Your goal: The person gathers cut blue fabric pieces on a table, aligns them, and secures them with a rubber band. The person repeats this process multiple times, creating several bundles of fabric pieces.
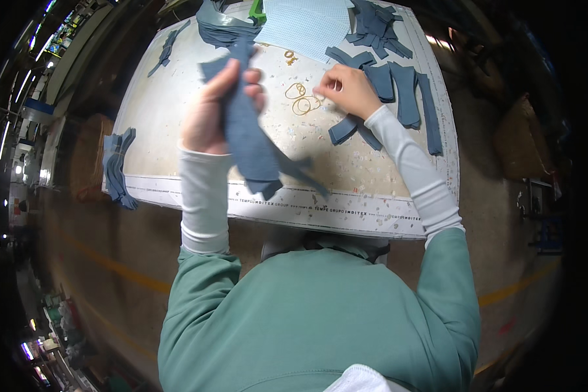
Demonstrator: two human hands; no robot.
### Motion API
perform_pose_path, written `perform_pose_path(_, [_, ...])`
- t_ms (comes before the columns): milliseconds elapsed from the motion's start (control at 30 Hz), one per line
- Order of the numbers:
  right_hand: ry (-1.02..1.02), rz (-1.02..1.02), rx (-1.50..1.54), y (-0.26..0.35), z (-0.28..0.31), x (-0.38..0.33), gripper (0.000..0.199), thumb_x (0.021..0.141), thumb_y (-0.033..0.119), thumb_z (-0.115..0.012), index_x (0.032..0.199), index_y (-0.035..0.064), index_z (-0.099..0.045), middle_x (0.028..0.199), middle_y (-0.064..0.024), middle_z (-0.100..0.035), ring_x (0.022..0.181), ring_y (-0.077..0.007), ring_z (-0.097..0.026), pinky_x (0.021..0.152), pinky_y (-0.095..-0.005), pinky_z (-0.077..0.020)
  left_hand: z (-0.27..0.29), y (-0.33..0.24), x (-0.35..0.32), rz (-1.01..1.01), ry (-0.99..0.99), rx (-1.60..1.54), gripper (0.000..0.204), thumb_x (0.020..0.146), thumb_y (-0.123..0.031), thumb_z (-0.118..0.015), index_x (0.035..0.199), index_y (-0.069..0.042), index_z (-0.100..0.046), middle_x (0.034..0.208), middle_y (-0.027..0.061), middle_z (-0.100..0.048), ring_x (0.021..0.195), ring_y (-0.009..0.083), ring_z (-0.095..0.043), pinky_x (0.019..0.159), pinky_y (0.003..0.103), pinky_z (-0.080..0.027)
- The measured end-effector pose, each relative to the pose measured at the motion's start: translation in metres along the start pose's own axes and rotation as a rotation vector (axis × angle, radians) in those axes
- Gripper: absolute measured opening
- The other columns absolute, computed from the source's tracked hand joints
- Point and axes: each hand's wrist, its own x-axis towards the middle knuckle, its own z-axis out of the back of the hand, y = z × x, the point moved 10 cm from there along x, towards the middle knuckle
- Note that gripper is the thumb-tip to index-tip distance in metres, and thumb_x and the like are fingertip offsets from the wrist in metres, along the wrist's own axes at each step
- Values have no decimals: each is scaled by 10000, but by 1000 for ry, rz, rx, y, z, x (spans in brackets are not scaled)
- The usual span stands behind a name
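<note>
My left hand [209, 111] is wrapped around a bundle of blue fabric strips [249, 137], raised above the table. The bundle hangs down toward the near edge, one loose strip end splaying to the right, and is partly blurred. To its right, my right hand [351, 90] is low over the tabletop with the fingers curled and the tips pinched at the edge of a tan rubber band [315, 103]. More rubber bands [299, 91] lie just left of those fingertips. Close below my right hand are short blue fabric strips [343, 129].
Blue strip stacks [405, 98] line the table's right side, with a loose pile [375, 29] behind them. At the back are a checked paper sheet [307, 26], a green object [257, 12] and a large blue bundle [222, 26]. Another bundle [116, 166] overhangs the left edge. Scraps speckle the tabletop [170, 124].
</note>
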Motion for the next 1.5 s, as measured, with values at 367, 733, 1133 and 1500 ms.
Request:
perform_pose_path(367, [-189,111,100,30,7,-29,227,770,137,-625,993,93,-638,670,-52,-566,502,-141,-459,510,-267,-403,128,66,62,78,-413,441,308,901,-138,-439,1163,17,-484,1063,151,-595,975,201,-570,838,296,-451])
perform_pose_path(733, [-8,-121,-506,51,-70,-45,629,780,442,-601,1112,-82,-497,921,-190,-563,699,-300,-627,585,-369,-520,155,-2,47,-359,-620,765,163,871,-109,-519,1009,-56,-586,980,49,-637,879,112,-589,737,221,-431])
perform_pose_path(1133, [-61,-150,365,16,5,-41,213,774,108,-605,957,-1,-600,765,-110,-616,574,-135,-577,509,-270,-450,152,31,52,-313,-563,430,299,894,-151,-497,1172,-38,-495,1145,99,-551,950,183,-580,784,271,-472])
perform_pose_path(1500, [-296,-82,213,13,38,-74,551,762,58,-653,1274,62,-450,854,-15,-517,529,-44,-463,474,-174,-395,49,153,46,234,34,19,739,895,-612,-140,1338,-40,-291,1234,165,-447,981,281,-563,875,483,-478])
